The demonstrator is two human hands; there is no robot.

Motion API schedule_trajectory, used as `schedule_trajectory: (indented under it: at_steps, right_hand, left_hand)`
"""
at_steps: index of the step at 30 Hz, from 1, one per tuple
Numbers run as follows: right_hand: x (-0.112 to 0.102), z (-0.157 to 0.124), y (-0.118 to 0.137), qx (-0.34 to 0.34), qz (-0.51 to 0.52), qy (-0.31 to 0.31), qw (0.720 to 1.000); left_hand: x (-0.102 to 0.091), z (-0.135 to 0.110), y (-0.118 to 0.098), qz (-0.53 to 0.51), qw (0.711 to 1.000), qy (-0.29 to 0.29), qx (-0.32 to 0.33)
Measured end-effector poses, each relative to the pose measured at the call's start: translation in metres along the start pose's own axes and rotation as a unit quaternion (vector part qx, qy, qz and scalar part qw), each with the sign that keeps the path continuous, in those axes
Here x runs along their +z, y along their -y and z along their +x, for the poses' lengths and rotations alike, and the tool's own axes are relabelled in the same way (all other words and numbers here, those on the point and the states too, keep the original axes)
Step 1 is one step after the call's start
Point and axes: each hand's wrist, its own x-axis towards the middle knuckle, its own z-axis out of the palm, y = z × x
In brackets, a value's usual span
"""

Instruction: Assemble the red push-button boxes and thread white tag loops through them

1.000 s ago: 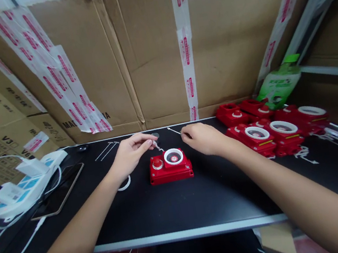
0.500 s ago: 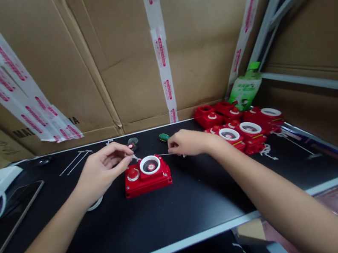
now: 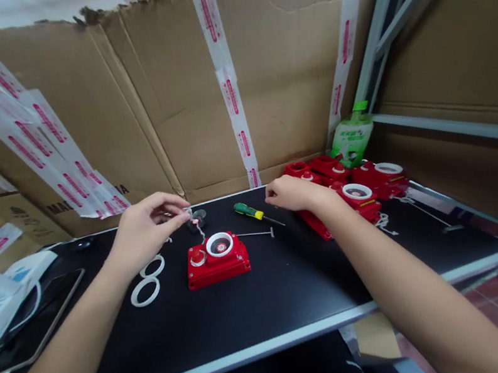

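Note:
My left hand (image 3: 153, 225) is closed in a pinch on a thin white cord (image 3: 202, 231), which runs down to the back of a red alarm box (image 3: 218, 271). The box lies flat, with a white ring around its round dark centre and a small red dome beside it. From its right side a thin metal rod (image 3: 257, 233) with a crossbar end stretches over the table. My right hand (image 3: 292, 193) hovers beyond the rod with fingers curled, and nothing shows in it. Nearest to it is a green and yellow screwdriver (image 3: 253, 212).
Several similar red boxes (image 3: 379, 180) are grouped at right by a green bottle (image 3: 352, 134). Left are two white rings (image 3: 145, 292), a phone (image 3: 38, 323) and a white power strip (image 3: 4, 297). Cardboard (image 3: 186, 95) stands behind the black table (image 3: 270, 310).
My right hand has let go of the rod's end and moved up and right, uncovering the screwdriver. My left hand keeps its pinch on the cord. The view has tilted upward.

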Motion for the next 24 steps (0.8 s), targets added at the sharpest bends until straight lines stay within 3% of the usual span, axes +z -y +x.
schedule_trajectory:
  at_steps: [6,14,19,22,24]
  right_hand:
    - [0.023,0.005,0.021,-0.015,-0.039,-0.011,0.999]
    - [0.047,0.017,0.013,-0.005,-0.056,0.022,0.998]
    - [0.04,0.011,0.034,-0.016,-0.032,-0.058,0.998]
    - [0.033,0.0,0.064,-0.088,0.028,-0.125,0.988]
    - [0.032,-0.007,0.085,-0.216,0.181,-0.153,0.947]
  left_hand:
    - [0.008,0.003,0.027,-0.017,0.997,-0.053,-0.052]
    - [0.003,-0.005,0.05,-0.006,0.998,-0.021,-0.059]
    - [-0.005,-0.004,0.045,-0.077,0.995,-0.024,-0.051]
    - [-0.003,-0.007,0.037,-0.092,0.995,-0.017,0.015]
    - [0.005,-0.012,0.031,-0.092,0.994,-0.016,0.056]
